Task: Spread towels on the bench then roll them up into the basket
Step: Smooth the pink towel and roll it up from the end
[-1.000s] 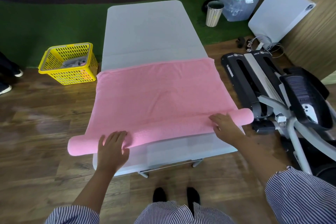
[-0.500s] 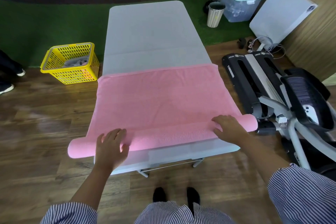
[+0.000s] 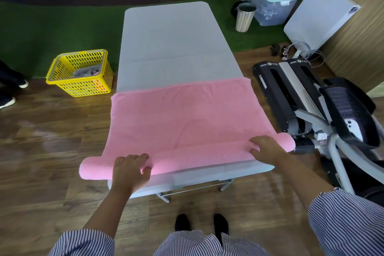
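A pink towel lies across the near half of the grey bench. Its near edge is rolled into a thick tube that overhangs both sides of the bench. My left hand curls over the left part of the roll, fingers wrapped on top. Near the right end of the roll, my right hand presses down in the same way. A yellow plastic basket stands on the floor to the left of the bench, with some grey cloth inside.
A black and grey exercise machine stands close to the bench's right side. A white folded table, a clear storage bin and a small waste bin sit at the back right. Someone's shoes show at the left edge.
Both hands have pushed the roll a little further away from me; the roll is thicker and the flat pink part is shorter.
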